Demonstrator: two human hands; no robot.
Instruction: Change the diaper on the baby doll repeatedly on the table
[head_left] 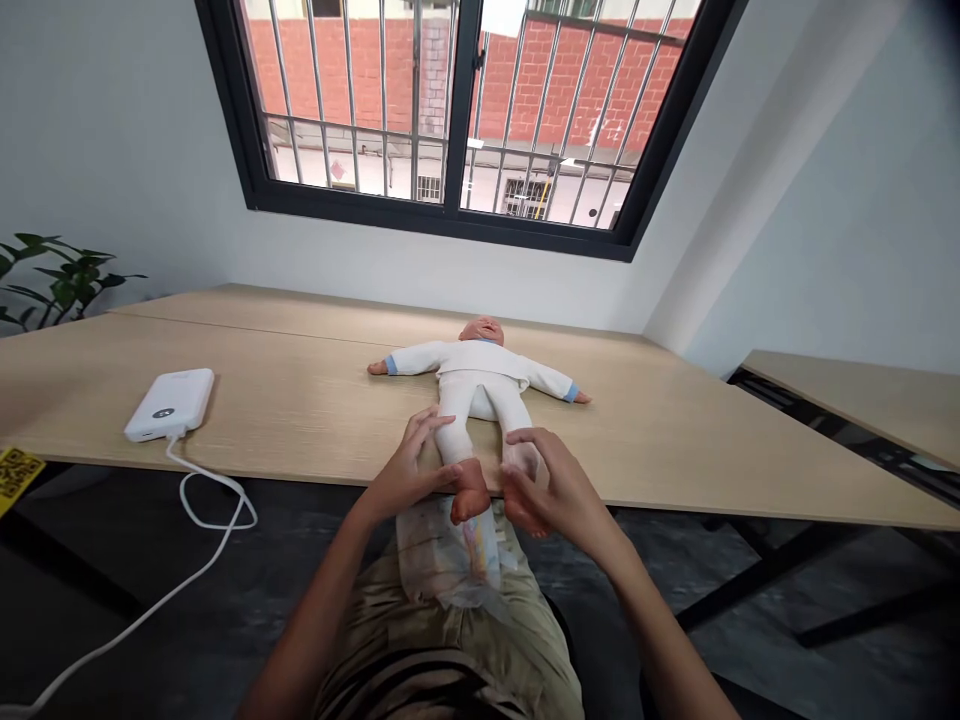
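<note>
A baby doll (480, 375) in white clothes lies on its back on the wooden table (300, 400), arms spread, feet toward me at the table's front edge. My left hand (409, 465) grips the doll's lower leg near the bare foot. My right hand (547, 480) is closed round the doll's other ankle and foot. A white diaper (450, 560) rests on my lap just below the doll's feet.
A white power bank (171, 403) lies at the table's left, its white cable (202, 510) hanging over the edge. A potted plant (52, 280) stands far left. A second table (862, 400) is at right. A barred window (465, 110) fills the wall ahead.
</note>
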